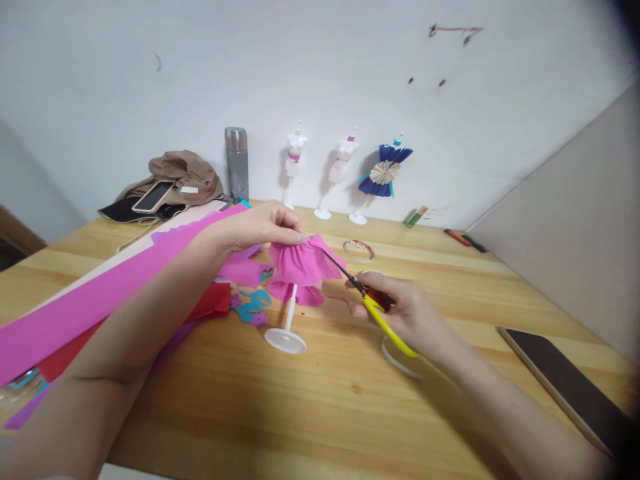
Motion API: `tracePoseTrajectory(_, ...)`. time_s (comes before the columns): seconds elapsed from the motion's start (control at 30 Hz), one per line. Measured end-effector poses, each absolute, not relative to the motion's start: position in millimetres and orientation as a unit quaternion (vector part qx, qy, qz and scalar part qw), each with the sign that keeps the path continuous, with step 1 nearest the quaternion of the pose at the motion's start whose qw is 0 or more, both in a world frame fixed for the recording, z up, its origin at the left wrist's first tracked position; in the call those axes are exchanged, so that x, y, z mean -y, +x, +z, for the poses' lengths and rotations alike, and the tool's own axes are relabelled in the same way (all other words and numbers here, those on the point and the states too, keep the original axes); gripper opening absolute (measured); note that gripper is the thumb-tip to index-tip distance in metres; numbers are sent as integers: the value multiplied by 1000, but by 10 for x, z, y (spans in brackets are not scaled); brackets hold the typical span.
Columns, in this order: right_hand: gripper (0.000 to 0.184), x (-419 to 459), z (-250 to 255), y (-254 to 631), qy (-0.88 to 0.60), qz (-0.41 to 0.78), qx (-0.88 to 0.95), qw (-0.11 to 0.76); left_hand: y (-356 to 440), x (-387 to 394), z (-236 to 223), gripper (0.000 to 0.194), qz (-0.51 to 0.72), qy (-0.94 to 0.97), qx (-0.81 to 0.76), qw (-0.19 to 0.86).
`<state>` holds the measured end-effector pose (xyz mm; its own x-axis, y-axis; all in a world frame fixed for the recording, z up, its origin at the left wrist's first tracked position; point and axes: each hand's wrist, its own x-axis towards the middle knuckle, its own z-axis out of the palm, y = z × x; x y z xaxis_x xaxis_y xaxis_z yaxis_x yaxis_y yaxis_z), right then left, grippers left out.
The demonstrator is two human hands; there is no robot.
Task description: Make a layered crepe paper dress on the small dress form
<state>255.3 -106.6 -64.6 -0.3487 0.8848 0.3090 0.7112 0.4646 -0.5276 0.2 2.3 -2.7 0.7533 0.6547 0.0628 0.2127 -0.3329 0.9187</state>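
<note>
A pink crepe paper skirt (295,265) hangs in gathered layers on a small white dress-form stand (285,341) at the middle of the table. My left hand (267,225) is closed at the skirt's top edge, pinching the paper between thumb and fingers. In my right hand (400,307) is a pair of scissors (383,323) with yellow on the handle. Their dark blades point up and left, with the tips against the skirt's upper right side. Whether the blades are parted, I cannot tell. The form's upper body is hidden behind my left hand and the paper.
Pink paper strips (75,310), red paper (213,302) and blue and purple cutouts (253,307) lie left. Behind stand a flask (237,167), two bare dress forms (295,157) and one in blue paper (385,171). A tape roll (359,251) and phone (560,380) lie right.
</note>
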Motion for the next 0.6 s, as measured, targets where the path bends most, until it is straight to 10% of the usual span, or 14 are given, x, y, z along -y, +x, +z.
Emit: tracePoseTrajectory(0.6, 31, 1112, -552, 2496, -501, 149, 814, 253, 70, 75, 12, 16, 189, 807, -268, 491)
